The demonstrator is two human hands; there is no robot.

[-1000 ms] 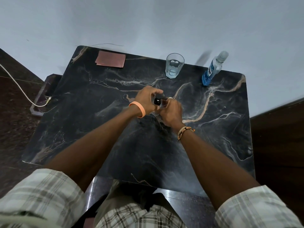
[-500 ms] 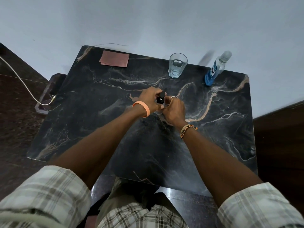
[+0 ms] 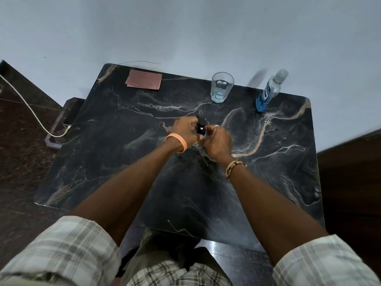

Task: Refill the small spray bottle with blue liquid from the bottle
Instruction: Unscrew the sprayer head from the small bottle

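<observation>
Over the middle of the black marble table (image 3: 107,153), both hands meet around a small spray bottle. My left hand (image 3: 184,129) pinches its black spray head (image 3: 201,124). My right hand (image 3: 216,142) wraps the clear body of the small spray bottle (image 3: 201,141), which is mostly hidden by the fingers. The bottle with blue liquid (image 3: 270,90) stands upright at the table's far right corner, capped with a clear cap, blue liquid low in it, well apart from both hands.
A drinking glass (image 3: 221,87) with some clear liquid stands at the far edge, left of the blue bottle. A pinkish folded cloth (image 3: 144,80) lies at the far left corner. A white cable (image 3: 31,108) runs to a lower ledge left of the table. A pale wall stands behind.
My left hand's grip on the black spray head has shifted from covering it to pinching its side, so the head shows more. Both hands stay at the same spot.
</observation>
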